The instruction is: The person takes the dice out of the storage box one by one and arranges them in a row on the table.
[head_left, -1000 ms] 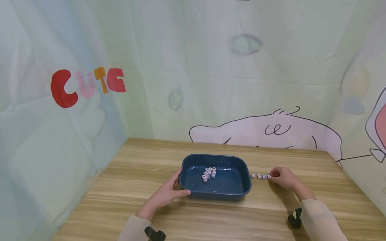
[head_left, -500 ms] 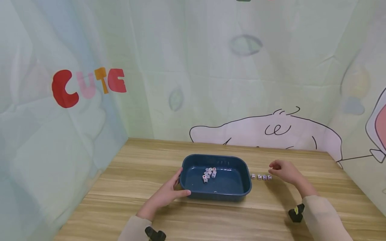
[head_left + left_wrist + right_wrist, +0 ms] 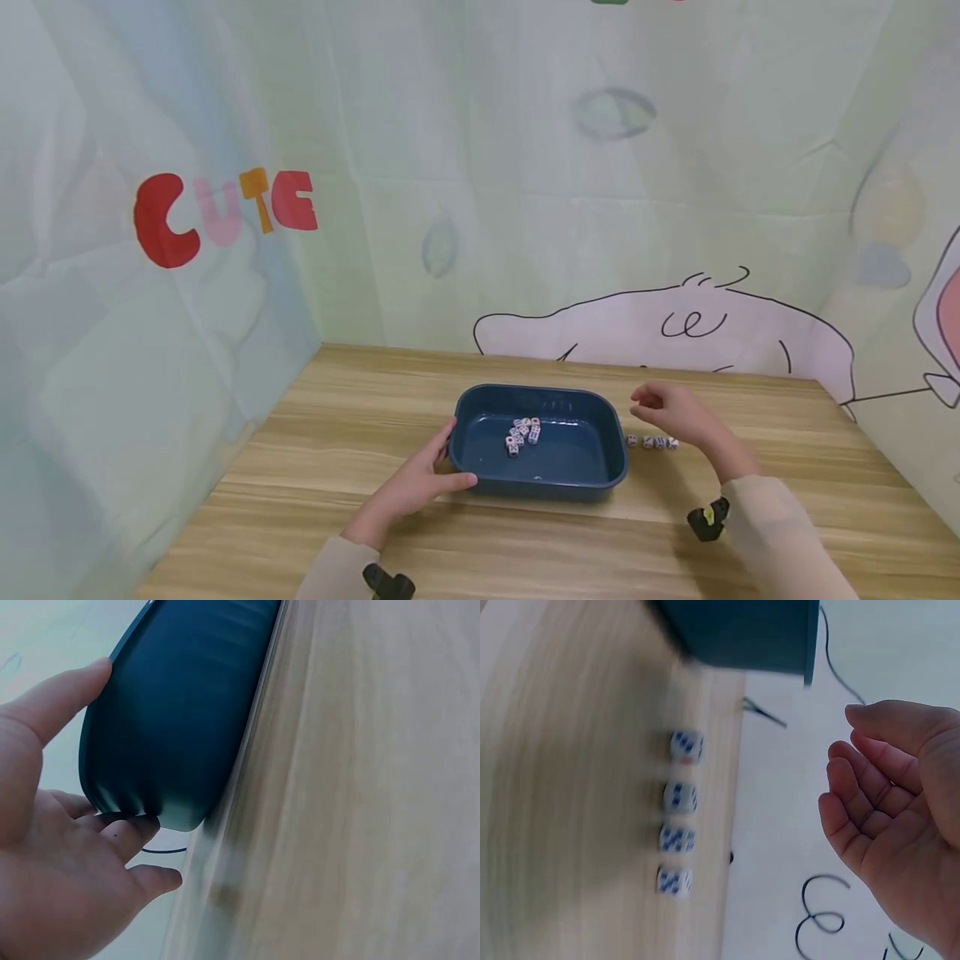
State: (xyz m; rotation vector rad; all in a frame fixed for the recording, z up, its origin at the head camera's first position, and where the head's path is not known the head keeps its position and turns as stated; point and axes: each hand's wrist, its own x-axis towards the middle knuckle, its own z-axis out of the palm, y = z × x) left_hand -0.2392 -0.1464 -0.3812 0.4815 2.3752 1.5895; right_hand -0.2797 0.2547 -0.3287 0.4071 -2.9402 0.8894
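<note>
A dark blue rectangular basin stands on the wooden table in the head view. My left hand holds its left end, thumb at the front rim and fingers against the end wall. In the left wrist view the thumb touches the rim. Inside the basin lies a cluster of several white dice. To the right of the basin, several more dice form a short row. My right hand hovers above and behind this row with loosely curled fingers. In the right wrist view nothing shows in its grasp.
The wooden table meets a printed cloth backdrop at its back and sides. A black wrist camera sits on the right sleeve, and another camera is on the left one.
My right hand has let go of the rightmost die in the row, lifted, and moved left toward the basin. The left hand and basin have stayed in place.
</note>
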